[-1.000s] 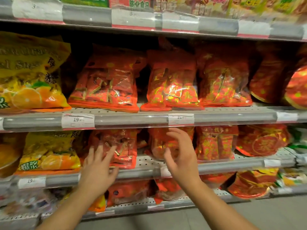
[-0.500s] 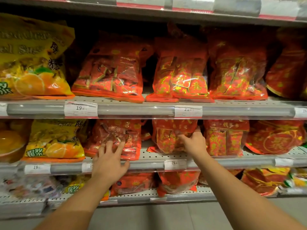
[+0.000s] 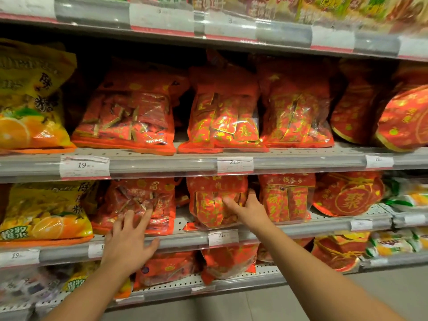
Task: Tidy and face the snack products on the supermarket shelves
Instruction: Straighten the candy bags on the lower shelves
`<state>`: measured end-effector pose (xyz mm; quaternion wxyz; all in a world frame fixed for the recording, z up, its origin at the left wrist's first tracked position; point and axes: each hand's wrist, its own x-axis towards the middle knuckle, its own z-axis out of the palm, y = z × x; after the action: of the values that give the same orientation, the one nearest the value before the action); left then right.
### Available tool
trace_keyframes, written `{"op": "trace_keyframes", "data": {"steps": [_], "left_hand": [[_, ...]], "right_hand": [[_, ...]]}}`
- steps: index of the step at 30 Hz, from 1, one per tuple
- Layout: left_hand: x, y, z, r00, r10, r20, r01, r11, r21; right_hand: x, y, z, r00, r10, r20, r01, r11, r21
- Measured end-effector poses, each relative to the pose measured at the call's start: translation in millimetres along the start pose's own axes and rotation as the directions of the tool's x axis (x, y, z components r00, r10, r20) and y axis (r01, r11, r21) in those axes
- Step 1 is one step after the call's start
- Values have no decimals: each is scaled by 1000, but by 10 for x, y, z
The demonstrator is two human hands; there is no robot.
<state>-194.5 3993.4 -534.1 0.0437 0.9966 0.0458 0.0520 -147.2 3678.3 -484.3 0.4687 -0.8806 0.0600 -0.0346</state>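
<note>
While reaching into the middle shelf (image 3: 301, 228), right hand (image 3: 251, 210) holding the side of a red snack bag (image 3: 214, 202), thumb across its front and fingers curled round its right edge. Left hand (image 3: 129, 242) flat and spread, fingers straight, fingertips (image 3: 129, 215) touching the low front of another red bag (image 3: 141, 202) just beside it. Both bags standing near the shelf edge, above the price tag (image 3: 223, 237). Yellow orange-candy bag (image 3: 46, 216) to the left, leaning a bit. On the upper shelf (image 3: 162, 162), red bags in a neat row, faces out. Probably partway done: this row being fixed now, and messy-looking bags on the bottom shelf (image 3: 208, 289) left to tidy.
</note>
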Motion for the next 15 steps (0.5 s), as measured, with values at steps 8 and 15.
{"op": "trace_keyframes", "data": {"steps": [8,15], "left_hand": [[-7,-33,-132,998,14,55,-13,1000,-20],[-58,-24,-212,998,-4,-57,-2,994,-106]], "right_hand": [[-592,304,-187,843,-486,-229,395,849,-350],[-694,-447,-146,498,-864,-77,624,419,-660]]}}
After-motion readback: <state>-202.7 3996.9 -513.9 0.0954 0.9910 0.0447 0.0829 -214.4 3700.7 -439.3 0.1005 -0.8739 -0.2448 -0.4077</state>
